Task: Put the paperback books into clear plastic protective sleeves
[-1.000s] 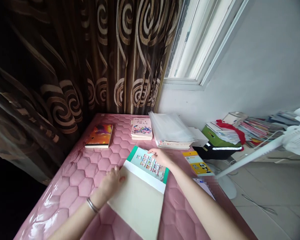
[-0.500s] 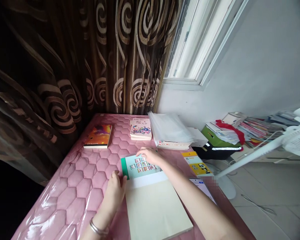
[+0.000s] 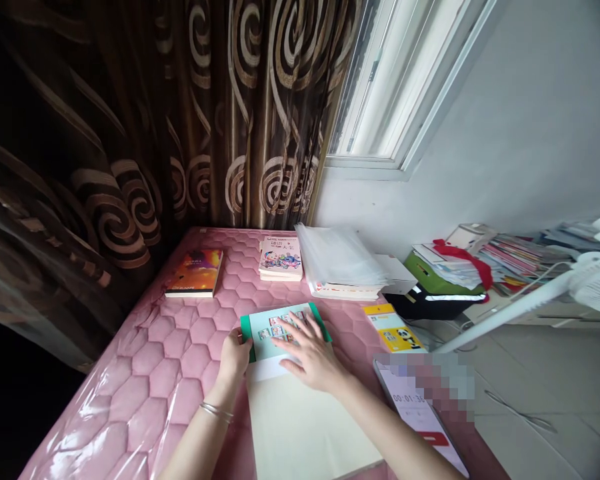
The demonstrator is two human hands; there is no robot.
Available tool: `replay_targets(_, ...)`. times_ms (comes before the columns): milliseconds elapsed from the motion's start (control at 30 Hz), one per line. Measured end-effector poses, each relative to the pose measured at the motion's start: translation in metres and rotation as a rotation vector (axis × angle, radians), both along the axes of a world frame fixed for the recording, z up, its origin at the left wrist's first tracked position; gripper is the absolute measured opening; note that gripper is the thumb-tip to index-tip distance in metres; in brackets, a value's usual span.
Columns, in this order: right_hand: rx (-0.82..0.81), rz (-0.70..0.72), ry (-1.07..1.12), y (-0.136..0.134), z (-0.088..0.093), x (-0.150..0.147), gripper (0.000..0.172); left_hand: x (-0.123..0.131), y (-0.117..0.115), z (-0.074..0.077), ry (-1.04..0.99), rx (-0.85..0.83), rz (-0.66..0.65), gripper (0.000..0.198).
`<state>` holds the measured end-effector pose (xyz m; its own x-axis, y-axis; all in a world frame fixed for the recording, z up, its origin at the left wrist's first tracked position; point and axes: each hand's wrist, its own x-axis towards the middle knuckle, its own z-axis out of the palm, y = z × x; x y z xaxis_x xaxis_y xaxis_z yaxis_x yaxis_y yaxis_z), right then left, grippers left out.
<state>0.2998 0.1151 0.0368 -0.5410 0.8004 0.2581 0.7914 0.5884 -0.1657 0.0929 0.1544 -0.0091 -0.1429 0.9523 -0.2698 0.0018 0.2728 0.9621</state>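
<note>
Left grip (image 3: 236,350) is pinching the edge of a green-edged printed sheet (image 3: 265,347), thumb on top; right grip (image 3: 307,353) is spreading wide, palm down, across its pictures. That sheet is lying along the far end of a pale book (image 3: 305,427) on the pink mattress (image 3: 193,337). I'm thinking even pressure is avoiding creases best; a phone (image 3: 405,400) is lying beside the right forearm.

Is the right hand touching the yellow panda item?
No, the right hand lies spread over the green-edged printed panel, apart from the yellow panda item.
</note>
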Motion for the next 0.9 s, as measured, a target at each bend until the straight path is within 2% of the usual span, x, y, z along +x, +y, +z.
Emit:
replay_targets(133,-0.182,-0.060,-0.053,-0.017,-0.019,-0.007,0.050,0.000,0.005,0.003,0.257,-0.013,-0.025,0.034)
replay_targets(233,-0.271,-0.116,-0.047,-0.017,-0.027,-0.021,0.055,-0.006,0.012,0.006,0.336,-0.021,-0.020,0.041)
replay_targets(400,-0.335,-0.152,-0.031,-0.018,-0.029,-0.045,0.063,-0.020,0.021,0.008,0.438,-0.034,0.000,0.045)
replay_targets(533,-0.360,-0.171,0.001,-0.017,-0.023,-0.047,0.058,-0.022,0.021,0.008,0.472,-0.020,0.014,0.043)
replay_targets(633,-0.351,-0.267,0.077,-0.006,-0.015,-0.049,0.049,-0.021,0.018,0.005,0.445,0.013,0.018,0.043)
replay_targets(733,-0.251,-0.355,0.129,0.016,-0.008,-0.057,0.044,-0.021,0.016,0.001,0.335,0.067,0.043,0.044)
replay_targets(900,-0.213,-0.310,0.065,0.052,-0.010,-0.074,0.049,-0.022,0.016,-0.002,0.206,0.061,0.063,0.044)
